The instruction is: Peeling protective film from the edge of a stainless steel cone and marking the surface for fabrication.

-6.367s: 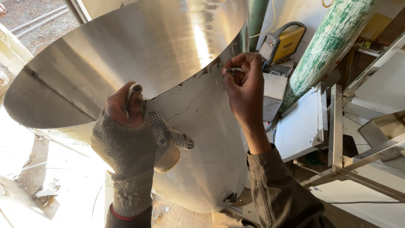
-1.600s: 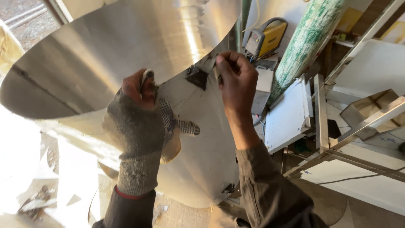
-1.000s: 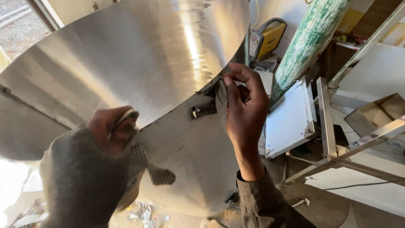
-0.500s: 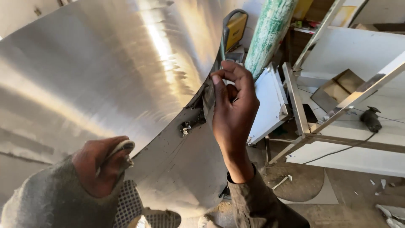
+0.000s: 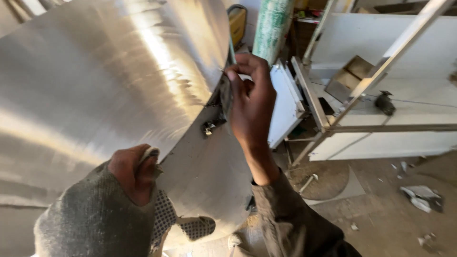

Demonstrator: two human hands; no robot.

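Vs. half a sec ago: view has swung closer and left, so the upper steel sheet (image 5: 109, 71) now fills most of the frame. The left hand (image 5: 131, 173) sits higher and nearer centre; the right hand (image 5: 252, 102) has barely moved along the sheet edge. The yellow tool case (image 5: 237, 26) and green wrapped roll (image 5: 272, 24) are cropped at the top.

Left hand: in a grey knit glove w/ dotted palm, fingertips bare; grip closed, thumb and fingers pinched on the lower rim of the upper sheet. Right hand: bare, grip closed, fingers curled and clamped over the sheet's right edge where it overlaps the lower sheet (image 5: 209, 181).

Upper sheet: brushed stainless, curved like a cone, bright streaky glare. Lower sheet: duller, matte grey, rounded bottom edge, tucked under the upper one. Small dark metal clamp (image 5: 208, 127) sits at the seam just left of the right hand.

Behind: white panels (image 5: 285, 102), angled pale metal frame (image 5: 362, 90), dusty concrete floor (image 5: 381, 209) w/ scraps.
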